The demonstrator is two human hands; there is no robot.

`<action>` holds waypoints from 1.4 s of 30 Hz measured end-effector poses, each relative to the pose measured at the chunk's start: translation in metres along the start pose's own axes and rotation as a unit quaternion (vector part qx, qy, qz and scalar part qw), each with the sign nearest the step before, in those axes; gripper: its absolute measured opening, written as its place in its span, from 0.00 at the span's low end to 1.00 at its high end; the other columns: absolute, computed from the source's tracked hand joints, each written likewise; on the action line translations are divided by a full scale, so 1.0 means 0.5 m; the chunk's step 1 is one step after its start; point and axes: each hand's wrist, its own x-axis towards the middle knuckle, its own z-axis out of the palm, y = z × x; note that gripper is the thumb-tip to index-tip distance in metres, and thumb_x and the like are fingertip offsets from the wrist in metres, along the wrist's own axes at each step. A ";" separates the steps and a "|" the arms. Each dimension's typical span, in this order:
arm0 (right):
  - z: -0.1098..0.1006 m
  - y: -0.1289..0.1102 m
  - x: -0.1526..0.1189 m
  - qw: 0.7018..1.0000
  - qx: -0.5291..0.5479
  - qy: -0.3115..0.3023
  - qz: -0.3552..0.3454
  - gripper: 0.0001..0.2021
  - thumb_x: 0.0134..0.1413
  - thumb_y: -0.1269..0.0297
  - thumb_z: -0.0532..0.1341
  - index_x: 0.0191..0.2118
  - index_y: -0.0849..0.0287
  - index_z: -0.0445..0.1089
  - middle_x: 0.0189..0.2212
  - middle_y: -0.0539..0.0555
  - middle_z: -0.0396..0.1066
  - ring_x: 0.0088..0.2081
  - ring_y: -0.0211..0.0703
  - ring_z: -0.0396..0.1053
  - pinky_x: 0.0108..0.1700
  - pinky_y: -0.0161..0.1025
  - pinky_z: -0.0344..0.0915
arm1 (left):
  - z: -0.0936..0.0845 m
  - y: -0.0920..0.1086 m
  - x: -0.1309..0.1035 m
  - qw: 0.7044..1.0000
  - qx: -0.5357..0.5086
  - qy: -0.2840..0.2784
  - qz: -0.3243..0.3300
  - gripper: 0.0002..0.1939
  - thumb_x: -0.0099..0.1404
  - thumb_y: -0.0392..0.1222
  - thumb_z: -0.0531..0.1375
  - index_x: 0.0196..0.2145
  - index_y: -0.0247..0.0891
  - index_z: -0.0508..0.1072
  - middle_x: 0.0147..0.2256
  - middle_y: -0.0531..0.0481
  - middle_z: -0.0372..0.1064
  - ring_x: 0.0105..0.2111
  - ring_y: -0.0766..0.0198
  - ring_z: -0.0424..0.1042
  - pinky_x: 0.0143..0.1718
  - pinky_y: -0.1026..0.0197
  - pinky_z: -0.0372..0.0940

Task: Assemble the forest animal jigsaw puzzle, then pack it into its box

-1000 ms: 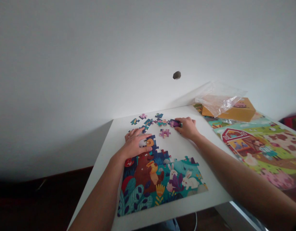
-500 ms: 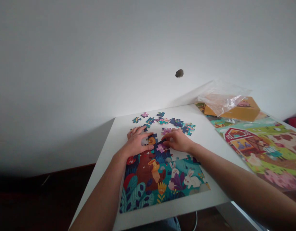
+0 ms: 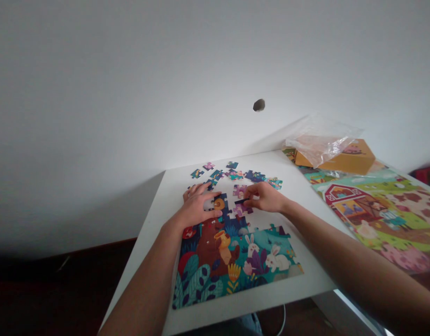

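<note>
A partly joined jigsaw (image 3: pixel 232 259) with a bear and white rabbits lies on the white table (image 3: pixel 155 219). My left hand (image 3: pixel 197 205) rests over its upper left part, fingers spread, beside a piece with an orange round shape (image 3: pixel 219 204). Between the thumb and fingers of my right hand (image 3: pixel 264 198) is a purple and dark blue puzzle piece (image 3: pixel 243 208), just above the joined part. Another purple piece (image 3: pixel 239 190) lies right behind it.
Several loose pieces (image 3: pixel 217 174) lie toward the back of the table. To the right are a colourful farm picture (image 3: pixel 379 214), a yellow box (image 3: pixel 355 161) and clear plastic wrapping (image 3: pixel 323 140). A wall with a hole (image 3: pixel 259 105) rises behind.
My right hand has moved a little right and back from the joined jigsaw, with the purple piece in its fingers. My left hand has stayed almost in place.
</note>
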 end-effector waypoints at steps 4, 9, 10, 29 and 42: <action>-0.040 0.017 -0.022 0.994 0.036 -0.107 0.006 0.05 0.44 0.64 0.67 0.29 0.59 0.76 0.23 0.48 0.74 0.27 0.38 0.69 0.30 0.33 0.60 | 0.002 -0.003 0.001 1.000 -0.007 0.005 0.003 0.36 0.55 0.71 0.60 0.58 0.57 0.69 0.67 0.47 0.49 0.65 0.38 0.48 0.62 0.35 0.45; -0.041 0.021 -0.035 0.985 0.042 -0.165 0.021 0.08 0.43 0.61 0.68 0.29 0.60 0.76 0.23 0.49 0.74 0.25 0.37 0.68 0.27 0.32 0.58 | 0.006 -0.007 0.001 1.000 -0.009 0.004 0.001 0.36 0.55 0.71 0.60 0.59 0.57 0.68 0.68 0.48 0.48 0.65 0.37 0.48 0.62 0.33 0.44; -0.038 0.020 -0.034 0.985 0.037 -0.165 0.016 0.08 0.43 0.61 0.68 0.29 0.60 0.76 0.23 0.49 0.73 0.25 0.37 0.67 0.27 0.32 0.58 | 0.007 -0.008 0.001 1.000 -0.009 0.004 0.001 0.36 0.55 0.71 0.60 0.59 0.58 0.68 0.68 0.48 0.48 0.65 0.37 0.48 0.62 0.33 0.45; -0.076 0.050 -0.040 0.980 -0.005 -0.201 -0.015 0.06 0.43 0.63 0.67 0.27 0.60 0.76 0.23 0.50 0.73 0.28 0.39 0.68 0.32 0.34 0.60 | 0.004 -0.018 0.000 1.000 0.002 0.003 0.000 0.36 0.54 0.70 0.61 0.58 0.58 0.68 0.67 0.48 0.50 0.64 0.37 0.49 0.61 0.34 0.47; -0.085 0.041 -0.041 0.973 -0.119 -0.197 -0.002 0.08 0.44 0.60 0.69 0.30 0.58 0.78 0.26 0.49 0.74 0.28 0.38 0.69 0.33 0.33 0.58 | 0.002 -0.020 -0.001 1.000 0.003 0.000 0.003 0.37 0.54 0.72 0.59 0.59 0.58 0.68 0.67 0.47 0.49 0.65 0.38 0.48 0.61 0.34 0.47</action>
